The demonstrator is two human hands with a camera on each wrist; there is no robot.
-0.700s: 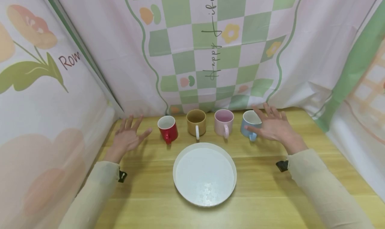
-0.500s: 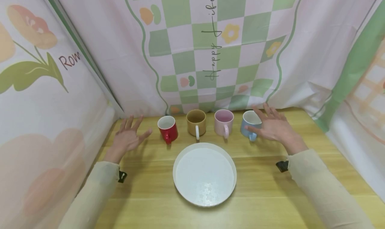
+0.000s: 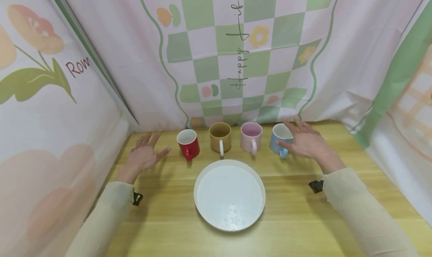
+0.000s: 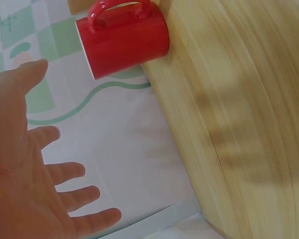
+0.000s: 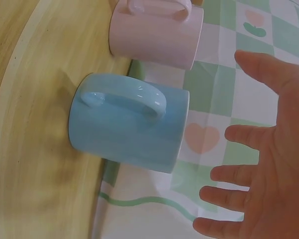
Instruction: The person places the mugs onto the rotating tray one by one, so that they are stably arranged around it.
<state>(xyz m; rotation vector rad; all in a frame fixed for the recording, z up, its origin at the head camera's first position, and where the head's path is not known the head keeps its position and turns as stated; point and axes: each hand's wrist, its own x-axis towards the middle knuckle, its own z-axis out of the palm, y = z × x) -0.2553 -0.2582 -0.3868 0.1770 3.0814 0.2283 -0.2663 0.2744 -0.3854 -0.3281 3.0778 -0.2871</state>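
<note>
In the head view, a row of mugs stands upright along the back of the table: a red mug (image 3: 189,146), a mustard-brown mug (image 3: 217,138) with a white handle, a pink mug (image 3: 249,139) and a light blue mug (image 3: 277,142). Left of the red mug hovers my left hand (image 3: 143,155), fingers spread, holding nothing. My right hand (image 3: 305,141) hangs over the right side of the blue mug, hiding part of its rim; the right wrist view shows a gap between the fingers and the blue mug (image 5: 129,129). A round white tray (image 3: 229,197) lies in front of the mugs.
Bare wooden tabletop (image 3: 162,219) surrounds the tray. A green-and-white checked curtain (image 3: 229,58) hangs right behind the mugs. Printed cloth (image 3: 67,118) closes off the left side, and another hanging cloth (image 3: 411,144) the right.
The fingers of both hands have dipped slightly lower. The mugs and the tray stay where they were.
</note>
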